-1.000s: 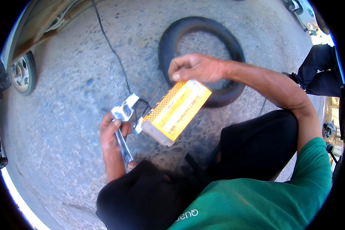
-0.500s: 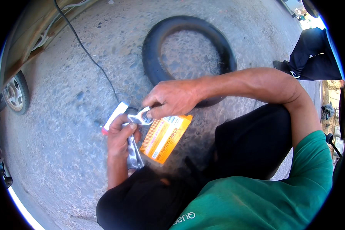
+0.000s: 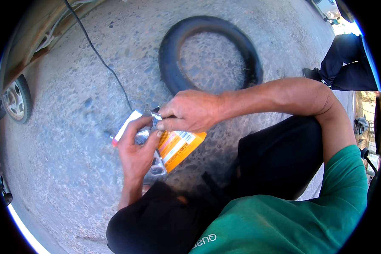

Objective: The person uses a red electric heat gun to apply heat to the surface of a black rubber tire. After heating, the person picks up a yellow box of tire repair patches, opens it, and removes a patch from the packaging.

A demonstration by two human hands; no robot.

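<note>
Box [image 3: 180, 146]: orange cardboard under the right hand [image 3: 190, 112], slight sheen, printed white paper label.
Foil strip [image 3: 154, 163]: crinkled, shiny silver, lying against the left hand [image 3: 135, 150].
Tube [image 3: 127, 126]: white, smooth, glossy, red tip, above the left hand.
Tyre tube [image 3: 211, 55]: black rubber, matt, dusty, beyond the right hand.
Ground [image 3: 72, 127]: rough, pebbly grey concrete.
Cable [image 3: 99, 55]: thin, black, smooth.
Shirt [image 3: 283, 220]: green matt cloth.
</note>
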